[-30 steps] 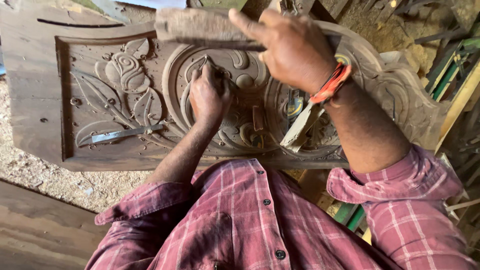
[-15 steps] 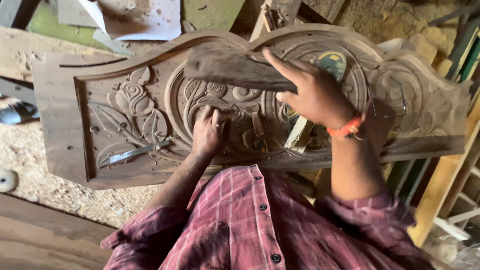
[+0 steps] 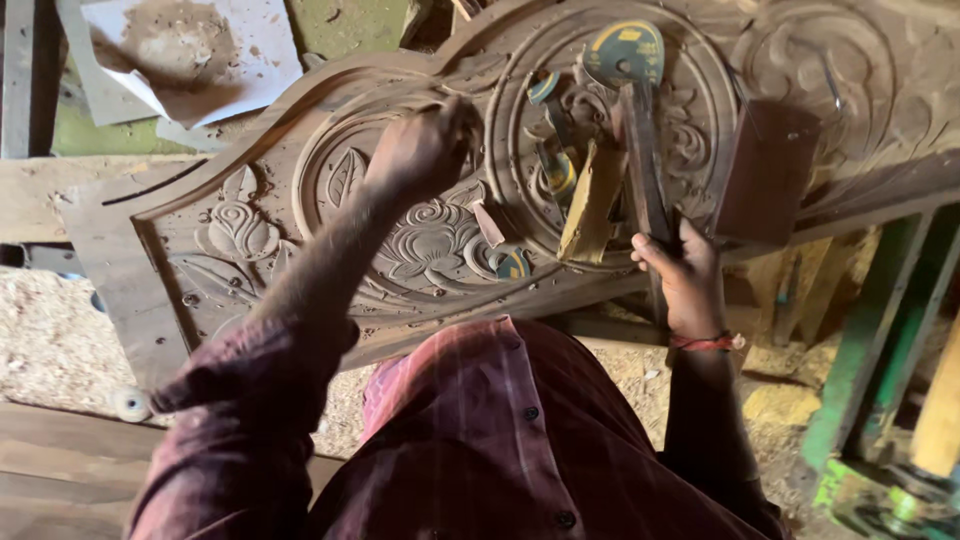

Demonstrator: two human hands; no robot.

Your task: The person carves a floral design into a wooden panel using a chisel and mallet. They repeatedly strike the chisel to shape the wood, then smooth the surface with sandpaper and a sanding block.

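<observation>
Left hand: the left hand [image 3: 425,150] rests clenched on the arched brown wooden panel carved with flowers and rings [image 3: 250,225], just left of the big round medallion; it is blurred, and whether it grips a tool I cannot tell.
Right hand: the right hand [image 3: 685,275] is closed around the lower end of a long dark metal-bladed tool [image 3: 640,150] that lies up across the medallion, near the panel's lower edge.
Why so held: judging by the posture, the fist steadies against the carving while the other hand takes a tool from those laid within reach.
Laid tools: several chisels with yellow and blue handles [image 3: 555,170] lie fanned in the medallion's hollow, which would keep them from sliding off.
Block: a dark brown square wooden block [image 3: 765,175] stands on the panel just right of the tools.
Edges: the panel's lower rim runs close to the red-checked shirt [image 3: 500,440]; its arched top borders a dusty white sheet of paper [image 3: 190,55].
Open room: pale sawdust [image 3: 50,320] spreads left of the panel; green-painted framing [image 3: 880,350] crowds the right.
</observation>
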